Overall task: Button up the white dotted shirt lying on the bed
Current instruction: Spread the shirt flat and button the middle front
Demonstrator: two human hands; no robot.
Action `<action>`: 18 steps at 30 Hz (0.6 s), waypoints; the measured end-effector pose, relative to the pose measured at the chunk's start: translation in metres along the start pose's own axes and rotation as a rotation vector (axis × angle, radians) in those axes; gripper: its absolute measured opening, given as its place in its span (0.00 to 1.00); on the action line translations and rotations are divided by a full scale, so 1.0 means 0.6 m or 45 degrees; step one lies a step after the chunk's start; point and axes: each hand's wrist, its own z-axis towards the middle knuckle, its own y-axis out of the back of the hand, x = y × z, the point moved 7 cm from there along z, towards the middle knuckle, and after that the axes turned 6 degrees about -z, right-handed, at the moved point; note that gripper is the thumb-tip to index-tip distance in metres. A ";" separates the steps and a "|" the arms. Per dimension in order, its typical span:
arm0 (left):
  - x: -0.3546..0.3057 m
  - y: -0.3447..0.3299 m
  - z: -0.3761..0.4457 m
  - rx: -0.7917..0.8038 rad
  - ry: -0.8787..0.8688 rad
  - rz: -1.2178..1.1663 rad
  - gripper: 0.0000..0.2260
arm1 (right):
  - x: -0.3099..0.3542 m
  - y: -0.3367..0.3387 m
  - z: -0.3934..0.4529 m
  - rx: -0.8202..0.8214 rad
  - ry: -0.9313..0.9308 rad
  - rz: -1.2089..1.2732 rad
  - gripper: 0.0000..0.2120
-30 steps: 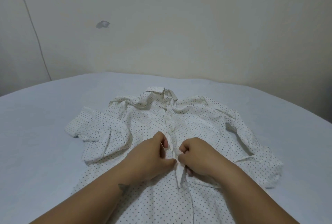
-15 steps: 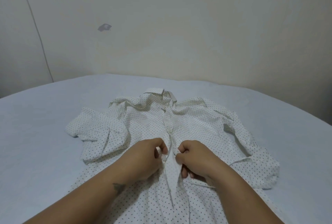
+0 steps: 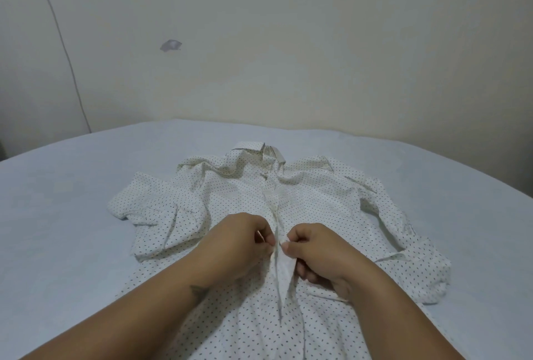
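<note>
The shirt (image 3: 288, 215) lies face up on the bed (image 3: 72, 201), collar at the far end towards the wall, hem running out of view at the near edge — so its long axis runs straight away from the person, and the placket (image 3: 272, 206) follows that same line down the middle.

Both hands sit at mid-chest on that line. The left hand (image 3: 239, 247) pinches the left front edge with fingers curled in; the right hand (image 3: 314, 256) pinches the right edge, thumb and forefinger closed on the fabric just beside the seam. The two pinches nearly touch, with only the narrow strip of placket between them.

Above the hands the placket looks closed up to the collar; below them the fronts gape in a long narrow slit towards the hem. The button itself is hidden under the fingertips — probably between them, though I cannot tell whether it is through its hole.

The remaining buttons, I judge, lie nearer the person along the same axis, equally in reach of both hands.
</note>
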 end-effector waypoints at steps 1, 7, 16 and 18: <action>0.001 0.000 0.003 0.013 0.029 -0.133 0.02 | 0.000 0.001 0.001 0.001 0.002 0.011 0.05; 0.021 -0.018 -0.001 -0.035 0.108 -0.486 0.03 | 0.001 -0.001 0.002 0.038 0.047 0.122 0.02; 0.030 -0.027 -0.003 -0.118 0.068 -0.590 0.03 | 0.011 0.005 -0.002 -0.047 0.120 0.051 0.05; 0.032 -0.029 -0.002 -0.121 0.088 -0.655 0.03 | 0.010 0.003 -0.003 -0.040 0.109 0.042 0.05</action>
